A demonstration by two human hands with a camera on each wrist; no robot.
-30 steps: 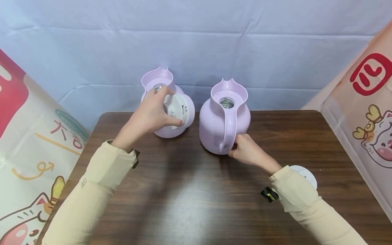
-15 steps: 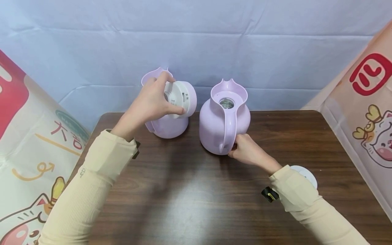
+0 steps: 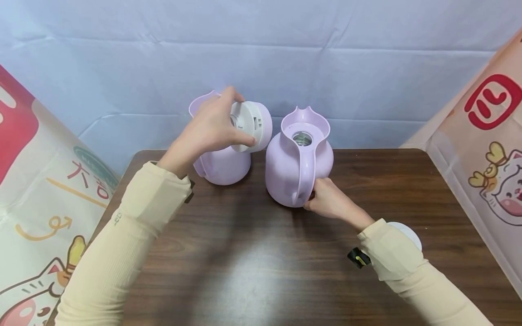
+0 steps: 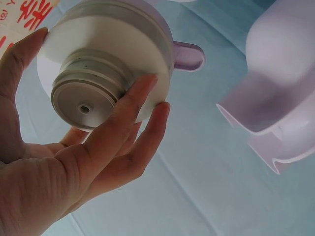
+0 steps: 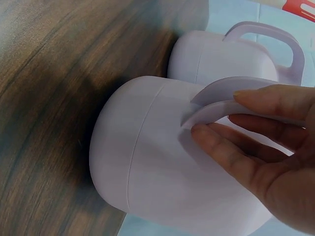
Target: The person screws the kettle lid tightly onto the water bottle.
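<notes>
In the head view two lilac vacuum jugs stand upright near the table's back edge, the left jug (image 3: 228,168) and the right jug (image 3: 279,167). Down the right jug's throat its metal mouth shows uncovered. My left hand (image 3: 212,124) holds a lilac-and-white jug lid (image 3: 264,127) by its rim, tilted on its side, partly in front of the left jug. The left wrist view shows the lid's grey stopper (image 4: 84,104) turned toward the palm and a lilac tab (image 4: 189,56) sticking out. My right hand (image 3: 329,198) pinches the lower part of the right jug's handle (image 5: 211,114).
A white round disc (image 3: 409,233) lies on the brown wooden table (image 3: 228,244), partly behind the right sleeve. A pale blue cloth (image 3: 261,68) hangs behind the table. Printed cartoon sheets (image 3: 497,136) flank it on both sides.
My left hand has lifted the lid up from over the left jug and shifted it right, toward the right jug. The right hand and both jugs have stayed in place.
</notes>
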